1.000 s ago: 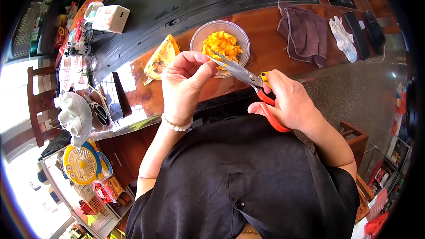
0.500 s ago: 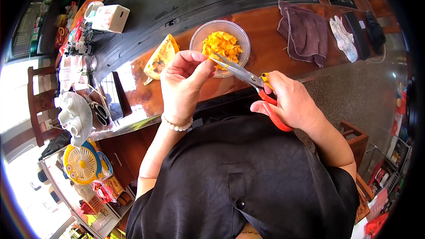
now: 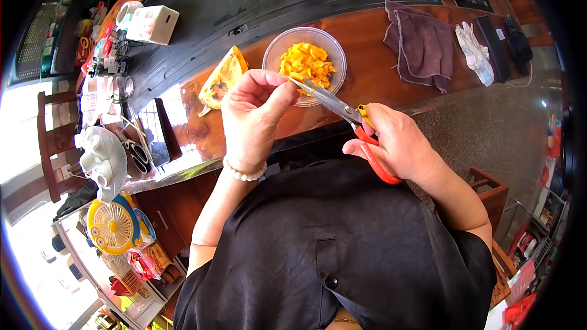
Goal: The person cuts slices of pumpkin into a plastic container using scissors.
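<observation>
Orange cut pieces (image 3: 309,61) already heap the round clear plastic bowl (image 3: 335,46), upper centre; the orange wedge (image 3: 222,80) leftward lies unchopped, left hand (image 3: 252,110) pinching something indiscernible, right hand (image 3: 400,140) curled half-open through red-handled steel scissors (image 3: 349,110).

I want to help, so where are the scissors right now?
In the head view, the scissors are in the right hand, right of centre, with their tips by the left hand, near the bowl.

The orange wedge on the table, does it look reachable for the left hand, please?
Probably yes: the left hand appears close to the orange wedge with nothing visible between, though its fingers are pinched near the scissors.
</observation>
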Demonstrator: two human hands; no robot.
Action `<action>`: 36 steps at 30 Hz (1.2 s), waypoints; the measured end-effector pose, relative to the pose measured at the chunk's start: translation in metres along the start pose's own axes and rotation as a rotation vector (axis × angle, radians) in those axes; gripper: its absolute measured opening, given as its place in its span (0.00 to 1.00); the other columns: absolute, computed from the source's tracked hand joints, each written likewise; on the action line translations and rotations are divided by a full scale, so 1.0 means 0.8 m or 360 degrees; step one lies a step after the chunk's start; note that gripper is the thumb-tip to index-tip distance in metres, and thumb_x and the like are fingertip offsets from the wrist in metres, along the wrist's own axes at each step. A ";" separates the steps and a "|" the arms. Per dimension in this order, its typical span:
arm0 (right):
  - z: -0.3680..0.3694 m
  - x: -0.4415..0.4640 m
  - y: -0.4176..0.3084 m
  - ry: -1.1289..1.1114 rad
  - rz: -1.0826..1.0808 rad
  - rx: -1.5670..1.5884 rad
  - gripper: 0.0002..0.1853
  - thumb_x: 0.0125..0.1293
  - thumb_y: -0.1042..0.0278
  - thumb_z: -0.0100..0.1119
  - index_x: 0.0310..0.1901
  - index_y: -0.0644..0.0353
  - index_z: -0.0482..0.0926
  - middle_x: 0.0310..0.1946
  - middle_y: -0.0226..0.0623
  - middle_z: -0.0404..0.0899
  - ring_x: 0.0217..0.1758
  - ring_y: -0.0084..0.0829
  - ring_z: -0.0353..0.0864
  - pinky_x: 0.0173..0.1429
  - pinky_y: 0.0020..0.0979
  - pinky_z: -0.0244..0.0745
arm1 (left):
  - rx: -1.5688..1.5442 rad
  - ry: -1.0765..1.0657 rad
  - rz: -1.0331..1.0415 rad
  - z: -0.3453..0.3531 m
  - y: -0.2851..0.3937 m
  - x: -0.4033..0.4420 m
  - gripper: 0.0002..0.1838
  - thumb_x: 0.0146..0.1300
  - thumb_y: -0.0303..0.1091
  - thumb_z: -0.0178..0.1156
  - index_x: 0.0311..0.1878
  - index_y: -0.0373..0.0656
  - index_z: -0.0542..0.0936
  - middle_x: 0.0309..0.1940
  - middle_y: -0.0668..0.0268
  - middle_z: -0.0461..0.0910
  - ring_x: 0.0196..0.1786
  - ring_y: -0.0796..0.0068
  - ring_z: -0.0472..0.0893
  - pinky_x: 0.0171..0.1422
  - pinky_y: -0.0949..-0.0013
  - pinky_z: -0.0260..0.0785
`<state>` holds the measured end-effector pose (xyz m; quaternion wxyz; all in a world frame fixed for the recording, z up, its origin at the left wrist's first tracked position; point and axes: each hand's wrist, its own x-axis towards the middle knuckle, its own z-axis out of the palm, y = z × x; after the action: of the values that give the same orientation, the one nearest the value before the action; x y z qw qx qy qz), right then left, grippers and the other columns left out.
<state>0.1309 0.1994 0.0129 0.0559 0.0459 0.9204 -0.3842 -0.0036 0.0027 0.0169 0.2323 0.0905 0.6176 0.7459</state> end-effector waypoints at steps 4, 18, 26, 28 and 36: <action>0.001 0.001 0.000 -0.0042 0.0011 -0.0006 0.33 0.55 0.35 0.67 0.28 0.63 0.70 0.24 0.45 0.74 0.30 0.50 0.79 0.35 0.43 0.73 | 0.0015 0.0030 0.0006 -0.002 -0.001 0.001 0.03 0.64 0.24 0.64 0.40 0.39 0.80 0.35 0.65 0.85 0.35 0.79 0.84 0.47 0.74 0.78; 0.003 -0.003 0.006 0.0123 -0.0076 -0.0028 0.32 0.53 0.37 0.70 0.36 0.64 0.72 0.31 0.43 0.75 0.30 0.50 0.79 0.33 0.43 0.74 | 0.0010 -0.0008 0.0026 -0.002 -0.001 -0.001 0.04 0.64 0.24 0.65 0.40 0.40 0.80 0.36 0.65 0.84 0.35 0.78 0.84 0.47 0.73 0.78; 0.003 0.000 0.004 0.0113 -0.0053 -0.0036 0.35 0.53 0.36 0.69 0.40 0.65 0.73 0.33 0.45 0.76 0.32 0.51 0.80 0.34 0.43 0.75 | 0.0011 -0.0091 -0.0005 -0.001 -0.004 -0.002 0.04 0.64 0.21 0.62 0.39 0.40 0.79 0.37 0.65 0.83 0.37 0.78 0.84 0.47 0.73 0.79; 0.007 0.000 0.004 0.0125 -0.0042 -0.0014 0.34 0.53 0.36 0.69 0.38 0.65 0.73 0.31 0.45 0.76 0.31 0.51 0.80 0.34 0.43 0.74 | 0.0007 -0.0112 -0.0012 -0.001 -0.004 -0.003 0.04 0.64 0.21 0.62 0.39 0.40 0.79 0.37 0.65 0.83 0.37 0.77 0.84 0.47 0.73 0.79; 0.005 0.001 0.005 0.0040 -0.0035 0.0071 0.32 0.55 0.36 0.68 0.27 0.63 0.70 0.22 0.46 0.74 0.29 0.52 0.78 0.33 0.43 0.72 | 0.0022 -0.0093 -0.0014 -0.003 -0.006 -0.003 0.04 0.64 0.21 0.62 0.40 0.39 0.78 0.37 0.65 0.83 0.36 0.77 0.83 0.47 0.72 0.79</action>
<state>0.1308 0.1989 0.0072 0.0390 0.0418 0.9127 -0.4046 -0.0016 0.0002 0.0124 0.2528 0.1111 0.6161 0.7377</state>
